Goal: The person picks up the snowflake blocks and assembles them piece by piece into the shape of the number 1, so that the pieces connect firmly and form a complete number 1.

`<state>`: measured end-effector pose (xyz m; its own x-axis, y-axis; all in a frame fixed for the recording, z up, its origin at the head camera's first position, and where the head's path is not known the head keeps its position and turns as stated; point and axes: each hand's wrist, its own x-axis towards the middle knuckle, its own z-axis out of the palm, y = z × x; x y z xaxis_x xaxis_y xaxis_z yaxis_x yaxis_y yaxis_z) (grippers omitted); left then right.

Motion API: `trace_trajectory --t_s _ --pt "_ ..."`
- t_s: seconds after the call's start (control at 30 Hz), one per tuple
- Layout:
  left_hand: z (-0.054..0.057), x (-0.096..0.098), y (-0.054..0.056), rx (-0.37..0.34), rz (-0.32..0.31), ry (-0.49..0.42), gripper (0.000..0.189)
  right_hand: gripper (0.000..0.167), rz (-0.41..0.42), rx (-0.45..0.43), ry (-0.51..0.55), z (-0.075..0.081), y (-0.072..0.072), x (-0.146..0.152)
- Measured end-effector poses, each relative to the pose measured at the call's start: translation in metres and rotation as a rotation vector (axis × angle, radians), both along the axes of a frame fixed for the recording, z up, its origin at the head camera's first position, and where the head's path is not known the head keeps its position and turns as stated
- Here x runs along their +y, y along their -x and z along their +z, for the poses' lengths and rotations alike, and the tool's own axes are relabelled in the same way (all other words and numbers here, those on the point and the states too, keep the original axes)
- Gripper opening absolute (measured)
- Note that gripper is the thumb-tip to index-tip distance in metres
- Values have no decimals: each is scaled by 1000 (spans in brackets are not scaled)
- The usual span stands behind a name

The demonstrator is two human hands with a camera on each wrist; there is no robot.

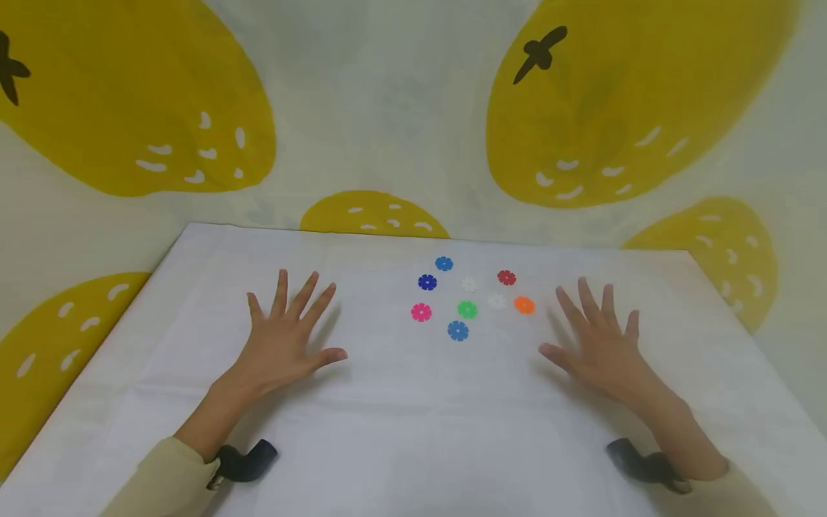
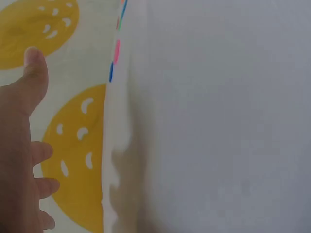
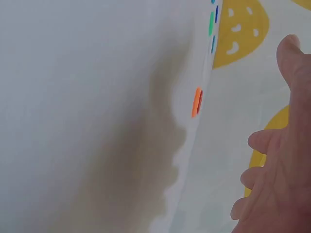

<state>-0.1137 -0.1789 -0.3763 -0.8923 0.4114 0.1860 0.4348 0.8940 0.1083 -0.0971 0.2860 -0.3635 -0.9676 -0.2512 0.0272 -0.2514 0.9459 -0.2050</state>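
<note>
Several notched plastic discs, like snowflake building pieces, lie loosely grouped on the white table in the head view. Among them are a pink disc (image 1: 421,312), a dark blue disc (image 1: 427,282), a green disc (image 1: 467,309), a red disc (image 1: 507,277) and an orange disc (image 1: 525,305). Two lighter blue ones and two white ones lie between and around these. To the left of the group, my left hand (image 1: 279,348) has its fingers spread and holds nothing. My right hand (image 1: 601,348), likewise spread, is nearest to the orange disc without touching it. Both hands appear raised above the surface, casting shadows.
A white cloth covers the table (image 1: 413,445), with faint creases across it. Behind it hangs a pale fabric backdrop (image 1: 388,108) with large yellow fruit shapes. Black curved pieces (image 1: 248,461) sit at both wrists, by the beige sleeves (image 1: 161,477).
</note>
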Motion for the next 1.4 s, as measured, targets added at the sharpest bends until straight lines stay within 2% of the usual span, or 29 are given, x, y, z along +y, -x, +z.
trace_trajectory --t_s 0.3,0.57,0.77,1.03,1.27,1.4 --pt "-3 22 9 -24 -19 -63 92 88 27 -40 133 3 -2 -34" --pt "5 44 15 -40 -49 -134 89 80 93 -28 297 3 3 -60" --pt "4 55 17 -70 -71 -228 85 74 42 -56 342 -2 7 -71" --pt "-4 70 26 -135 -145 -341 77 55 41 -62 539 -8 13 -85" --pt "-7 77 29 -199 -176 -478 63 46 79 -54 548 -13 23 -102" --pt "-12 86 33 -217 -184 -513 56 41 70 -60 555 -16 26 -107"
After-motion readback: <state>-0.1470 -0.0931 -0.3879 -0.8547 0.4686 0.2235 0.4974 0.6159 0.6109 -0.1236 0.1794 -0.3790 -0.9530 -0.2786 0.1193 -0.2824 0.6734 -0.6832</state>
